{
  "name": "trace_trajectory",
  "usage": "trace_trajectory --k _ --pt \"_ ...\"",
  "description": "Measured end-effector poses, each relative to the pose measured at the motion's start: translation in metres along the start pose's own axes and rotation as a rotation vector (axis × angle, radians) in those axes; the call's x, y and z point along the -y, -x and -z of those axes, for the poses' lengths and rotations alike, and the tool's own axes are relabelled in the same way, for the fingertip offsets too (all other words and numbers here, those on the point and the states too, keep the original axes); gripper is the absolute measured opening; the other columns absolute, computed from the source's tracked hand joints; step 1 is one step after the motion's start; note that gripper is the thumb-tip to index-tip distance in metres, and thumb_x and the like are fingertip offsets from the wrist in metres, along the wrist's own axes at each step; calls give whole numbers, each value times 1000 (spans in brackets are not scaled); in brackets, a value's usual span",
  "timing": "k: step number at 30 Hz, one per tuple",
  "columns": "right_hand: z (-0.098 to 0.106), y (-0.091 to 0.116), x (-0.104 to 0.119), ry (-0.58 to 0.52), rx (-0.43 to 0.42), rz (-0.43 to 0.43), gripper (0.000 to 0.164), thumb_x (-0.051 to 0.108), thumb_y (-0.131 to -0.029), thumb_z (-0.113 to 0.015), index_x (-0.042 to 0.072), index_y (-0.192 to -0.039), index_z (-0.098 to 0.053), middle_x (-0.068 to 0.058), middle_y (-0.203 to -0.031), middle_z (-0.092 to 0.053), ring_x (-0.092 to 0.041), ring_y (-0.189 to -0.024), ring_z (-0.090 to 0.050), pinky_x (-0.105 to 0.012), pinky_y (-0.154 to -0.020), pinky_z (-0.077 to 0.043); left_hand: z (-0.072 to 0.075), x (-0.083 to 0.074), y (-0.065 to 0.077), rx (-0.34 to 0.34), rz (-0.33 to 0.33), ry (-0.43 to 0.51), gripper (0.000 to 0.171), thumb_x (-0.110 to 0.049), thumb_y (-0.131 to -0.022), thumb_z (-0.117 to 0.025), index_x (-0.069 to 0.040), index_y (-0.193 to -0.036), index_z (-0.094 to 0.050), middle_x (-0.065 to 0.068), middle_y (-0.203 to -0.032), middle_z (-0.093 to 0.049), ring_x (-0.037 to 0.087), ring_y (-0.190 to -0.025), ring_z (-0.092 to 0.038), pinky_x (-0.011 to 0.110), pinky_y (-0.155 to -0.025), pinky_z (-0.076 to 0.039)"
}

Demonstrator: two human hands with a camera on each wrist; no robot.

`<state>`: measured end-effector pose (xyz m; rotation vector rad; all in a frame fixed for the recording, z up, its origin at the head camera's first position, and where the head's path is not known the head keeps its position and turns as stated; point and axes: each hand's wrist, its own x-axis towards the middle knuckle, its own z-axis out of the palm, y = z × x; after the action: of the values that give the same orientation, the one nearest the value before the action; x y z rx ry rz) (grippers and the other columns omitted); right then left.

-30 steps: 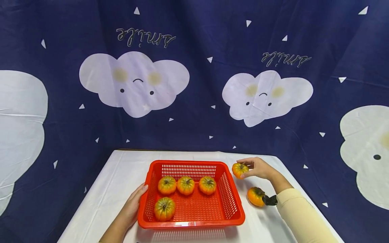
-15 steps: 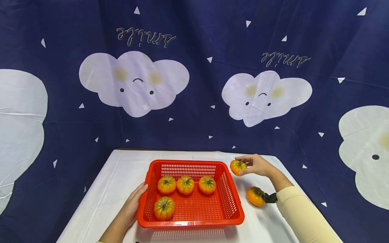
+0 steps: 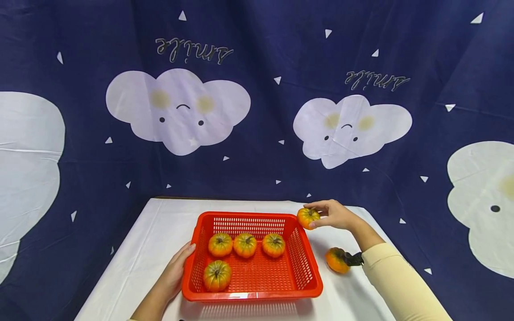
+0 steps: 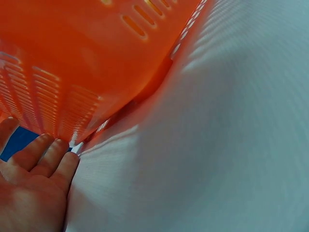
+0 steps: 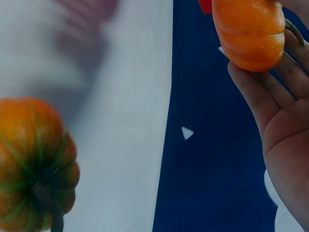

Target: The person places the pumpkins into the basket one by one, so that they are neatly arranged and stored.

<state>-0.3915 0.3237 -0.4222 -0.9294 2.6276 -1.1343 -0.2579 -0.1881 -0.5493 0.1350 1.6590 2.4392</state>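
A small orange pumpkin (image 3: 308, 218) with green streaks is pinched between the thumb and fingers of my right hand (image 3: 338, 216). It is held at the back right corner of a red plastic basket (image 3: 257, 295), level with the rim. The right wrist view shows the same pumpkin (image 5: 251, 34) against the fingertips. My left hand (image 3: 175, 270) rests against the basket's left side; its fingers (image 4: 48, 157) look fairly straight in the left wrist view. Inside the basket sit several pumpkins, three in a back row and one front-left pumpkin (image 3: 217, 275).
Another pumpkin (image 3: 337, 260) lies on the white-covered table (image 3: 132, 249) right of the basket, partly hidden by a black item at the right wrist. Behind the table hangs a dark blue curtain (image 3: 265, 169) with clouds.
My right hand has lifted the pumpkin and carried it leftward, from beside the basket to its back right corner. The left hand and basket have stayed put.
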Motion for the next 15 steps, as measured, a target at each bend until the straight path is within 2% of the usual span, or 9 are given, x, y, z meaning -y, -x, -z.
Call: trace_trajectory --k 7,15 --pt "-6 -13 15 5 16 26 63 23 -83 -93 6 -139 -69 -5 -129 -71 -26 -115 -66 -41 -100 -55 1 -1 0 7 -10 14 64 -32 -113 -43 4 -163 -25 32 -160 -36 38 -140 -46 43 -107 -48" --pt "-15 -24 31 -9 66 73 63 23 -85 -91 3 -139 -68 -6 -129 -70 -26 -117 -65 -42 -99 -56 1 0 0 26 -4 9 65 -33 -114 -43 4 -164 -24 31 -161 -34 37 -141 -45 42 -108 -47"
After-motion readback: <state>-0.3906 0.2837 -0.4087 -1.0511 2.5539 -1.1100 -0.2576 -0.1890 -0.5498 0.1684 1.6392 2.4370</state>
